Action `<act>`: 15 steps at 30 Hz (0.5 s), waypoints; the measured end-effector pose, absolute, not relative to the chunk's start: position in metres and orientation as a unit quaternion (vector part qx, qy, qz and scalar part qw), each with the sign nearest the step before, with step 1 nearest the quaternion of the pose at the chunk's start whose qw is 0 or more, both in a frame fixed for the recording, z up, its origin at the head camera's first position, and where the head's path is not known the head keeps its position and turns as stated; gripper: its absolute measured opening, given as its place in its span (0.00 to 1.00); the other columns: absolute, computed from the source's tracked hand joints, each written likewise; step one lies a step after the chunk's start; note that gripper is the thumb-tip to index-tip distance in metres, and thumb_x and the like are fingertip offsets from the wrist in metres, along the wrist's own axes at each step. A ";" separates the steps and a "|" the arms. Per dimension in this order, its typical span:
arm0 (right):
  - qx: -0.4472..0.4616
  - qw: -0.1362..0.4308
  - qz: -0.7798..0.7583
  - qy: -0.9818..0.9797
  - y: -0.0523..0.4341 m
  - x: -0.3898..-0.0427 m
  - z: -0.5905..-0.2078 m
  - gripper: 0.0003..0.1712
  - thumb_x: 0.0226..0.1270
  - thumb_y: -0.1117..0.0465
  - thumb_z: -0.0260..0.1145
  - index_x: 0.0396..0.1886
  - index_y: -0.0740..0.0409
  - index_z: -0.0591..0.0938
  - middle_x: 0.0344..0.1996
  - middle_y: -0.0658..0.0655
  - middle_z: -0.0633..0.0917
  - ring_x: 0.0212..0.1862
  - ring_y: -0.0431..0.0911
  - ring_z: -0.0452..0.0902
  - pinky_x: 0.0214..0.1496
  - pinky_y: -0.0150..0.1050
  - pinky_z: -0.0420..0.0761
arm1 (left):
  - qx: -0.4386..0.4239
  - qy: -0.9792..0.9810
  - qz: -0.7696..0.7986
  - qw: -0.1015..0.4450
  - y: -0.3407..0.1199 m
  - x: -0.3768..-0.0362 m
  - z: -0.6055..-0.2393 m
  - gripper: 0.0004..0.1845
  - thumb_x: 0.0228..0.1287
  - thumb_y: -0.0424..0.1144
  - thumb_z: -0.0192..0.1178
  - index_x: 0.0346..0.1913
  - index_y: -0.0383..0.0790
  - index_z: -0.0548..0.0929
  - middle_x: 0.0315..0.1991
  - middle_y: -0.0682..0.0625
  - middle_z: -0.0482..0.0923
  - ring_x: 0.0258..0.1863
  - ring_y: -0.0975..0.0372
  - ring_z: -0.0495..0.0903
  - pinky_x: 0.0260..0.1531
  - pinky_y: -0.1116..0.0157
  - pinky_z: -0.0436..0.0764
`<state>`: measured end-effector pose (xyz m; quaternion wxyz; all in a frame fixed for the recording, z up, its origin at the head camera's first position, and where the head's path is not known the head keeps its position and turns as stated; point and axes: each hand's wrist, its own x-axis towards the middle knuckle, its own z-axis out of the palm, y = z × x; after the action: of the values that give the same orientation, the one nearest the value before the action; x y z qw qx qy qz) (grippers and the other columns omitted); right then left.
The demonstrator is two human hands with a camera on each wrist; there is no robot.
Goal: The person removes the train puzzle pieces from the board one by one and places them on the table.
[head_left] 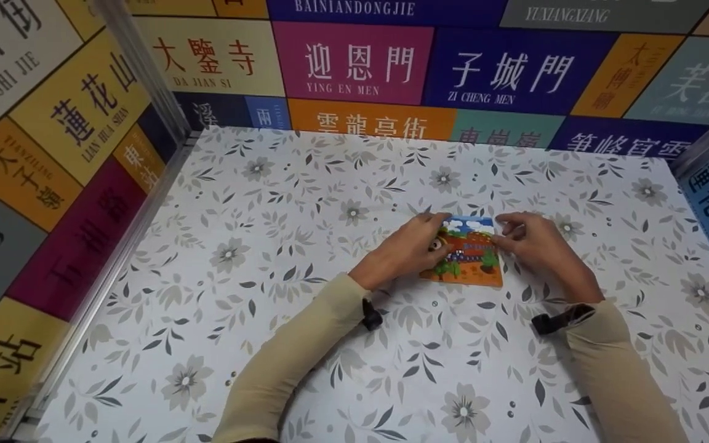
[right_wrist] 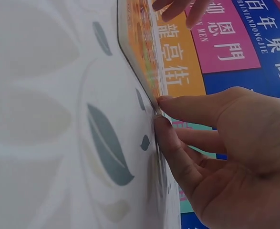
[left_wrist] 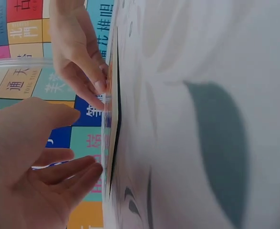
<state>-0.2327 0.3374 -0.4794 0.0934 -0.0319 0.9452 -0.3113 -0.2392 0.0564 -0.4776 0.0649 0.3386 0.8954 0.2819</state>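
Hidden bits: the left hand (head_left: pixel 405 249) is covering the left edge of the small flat picture board (head_left: pixel 470 252), so the artwork there is only partly showing; both wrist views are catching the board edge-on, so the picture is hardly readable in them.
Cut off: the walls of colourful Chinese street-name signs (head_left: pixel 354 61) are running out of frame on all sides, and the sleeves are getting cropped at the bottom.
Hard to tell: there's a clear film or cover (left_wrist: pixel 106 102) glinting at the board's edge in the left wrist view, but honestly can't say what it is.
The board: thin and rectangular, showing blue sky with white clouds up top, orange ground and little green trees below.
Where it is: lying flat on the white tablecloth with grey flowers and leaves (head_left: pixel 268 246), a bit right of centre, between both hands.
Left hand fingers: loosely spread and fairly straight, resting on the left side of the board.
Right hand (head_left: pixel 530 243): fingertips (right_wrist: pixel 163 125) are bunching together and pinching at the board's right edge, pressing down onto the cloth.
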 end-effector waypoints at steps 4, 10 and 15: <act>-0.037 0.098 -0.318 0.942 0.338 -0.234 -0.481 0.29 0.71 0.50 0.66 0.70 0.50 0.75 0.46 0.59 0.82 0.47 0.51 0.78 0.45 0.41 0.77 | 0.350 0.888 0.289 0.069 0.063 -0.244 -0.477 0.31 0.73 0.48 0.59 0.73 0.38 0.68 0.61 0.45 0.78 0.54 0.62 0.78 0.53 0.67 0.79; -0.046 0.091 -0.327 0.939 0.339 -0.234 -0.483 0.29 0.72 0.51 0.66 0.70 0.49 0.75 0.43 0.58 0.82 0.44 0.49 0.77 0.42 0.36 0.76 | 0.362 0.880 0.296 0.079 0.075 -0.252 -0.477 0.27 0.72 0.47 0.60 0.68 0.36 0.74 0.53 0.46 0.82 0.49 0.60 0.81 0.50 0.67 0.79; -0.072 0.072 -0.337 0.936 0.338 -0.232 -0.485 0.28 0.71 0.53 0.67 0.69 0.54 0.76 0.40 0.59 0.83 0.39 0.47 0.78 0.36 0.31 0.76 | 0.345 0.884 0.307 0.077 0.085 -0.258 -0.481 0.24 0.70 0.45 0.62 0.64 0.37 0.77 0.49 0.46 0.82 0.44 0.62 0.79 0.47 0.68 0.79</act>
<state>-0.2319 0.3383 -0.4854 0.0718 -0.0719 0.9361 -0.3368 -0.2575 0.0853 -0.4805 0.0766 0.3451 0.8836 0.3071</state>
